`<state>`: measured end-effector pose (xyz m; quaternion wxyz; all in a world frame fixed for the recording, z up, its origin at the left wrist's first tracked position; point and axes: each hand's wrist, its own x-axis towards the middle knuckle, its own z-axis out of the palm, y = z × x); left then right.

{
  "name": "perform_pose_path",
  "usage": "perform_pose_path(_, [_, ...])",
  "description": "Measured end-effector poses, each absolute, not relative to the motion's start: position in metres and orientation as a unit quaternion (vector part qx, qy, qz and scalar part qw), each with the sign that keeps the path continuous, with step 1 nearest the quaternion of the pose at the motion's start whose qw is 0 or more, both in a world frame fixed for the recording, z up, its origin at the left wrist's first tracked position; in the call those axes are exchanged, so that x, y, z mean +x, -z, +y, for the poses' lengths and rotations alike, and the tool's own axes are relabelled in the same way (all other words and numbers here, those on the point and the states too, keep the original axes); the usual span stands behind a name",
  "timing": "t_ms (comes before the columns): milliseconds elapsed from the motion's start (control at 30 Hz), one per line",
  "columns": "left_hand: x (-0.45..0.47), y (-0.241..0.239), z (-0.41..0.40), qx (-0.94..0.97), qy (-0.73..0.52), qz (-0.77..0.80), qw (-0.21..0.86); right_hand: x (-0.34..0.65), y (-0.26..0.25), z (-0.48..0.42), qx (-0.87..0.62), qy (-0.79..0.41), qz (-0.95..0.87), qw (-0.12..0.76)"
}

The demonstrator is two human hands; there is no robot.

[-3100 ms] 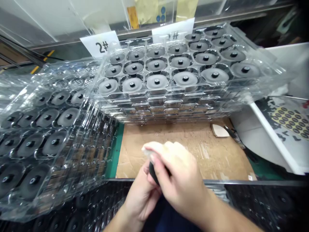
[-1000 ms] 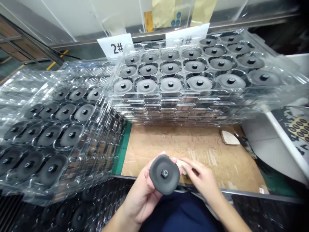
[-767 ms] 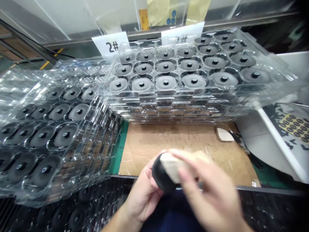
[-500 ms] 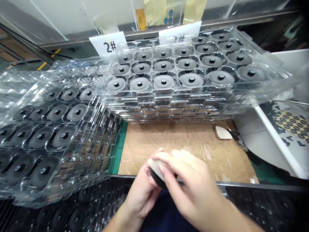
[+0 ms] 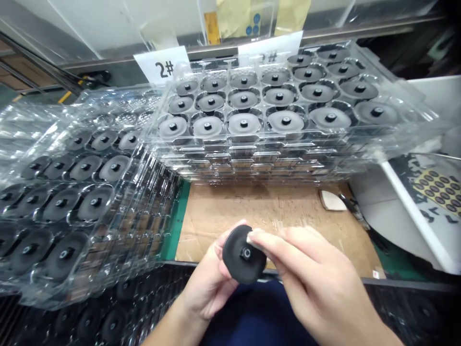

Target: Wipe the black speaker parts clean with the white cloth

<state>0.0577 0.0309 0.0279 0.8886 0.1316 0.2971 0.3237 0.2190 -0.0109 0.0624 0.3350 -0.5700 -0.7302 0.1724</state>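
Note:
My left hand (image 5: 211, 283) grips a round black disc (image 5: 239, 262) with a small hub in its middle, held face up over the near edge of the bench. My right hand (image 5: 317, 283) lies over the disc's right side, its fingers pressed together with the tips on the disc beside the hub. Whether those fingers still hold the pale pad seen earlier is hidden.
A stack of clear blister trays (image 5: 284, 144) filled with black discs stands at the back. A second tilted stack (image 5: 72, 192) sits at the left. Brown cardboard (image 5: 288, 216) covers the bench, with a pale pad (image 5: 332, 201) on it. A white tray (image 5: 425, 211) with stickers is at the right.
My right hand, which covered the disc with a pale pad half a second ago, has slid right and down. The disc's face and hub show again.

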Motion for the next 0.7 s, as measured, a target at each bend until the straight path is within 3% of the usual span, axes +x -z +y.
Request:
perform_pose_path(100, [0.056, -0.029, 0.029, 0.124, -0.321, 0.278, 0.897, 0.228, -0.051, 0.009, -0.516, -0.224, -0.728, 0.393])
perform_pose_path(200, [0.054, -0.029, 0.029, 0.113, -0.315, 0.261, 0.905, 0.241, -0.025, 0.017, -0.591, -0.246, -0.644, 0.419])
perform_pose_path(467, [0.063, -0.022, 0.028, 0.084, -0.305, 0.279, 0.907, 0.245, 0.062, -0.037, -0.669, -0.286, -0.619, 0.295])
perform_pose_path(600, [0.076, -0.022, 0.030, 0.095, -0.279, 0.306, 0.905, 0.258, 0.042, -0.036, -0.714, -0.259, -0.574, 0.306])
perform_pose_path(700, [0.089, -0.028, 0.031, 0.107, -0.267, 0.338, 0.896, 0.269, -0.007, -0.024, -0.717, -0.173, -0.545, 0.399])
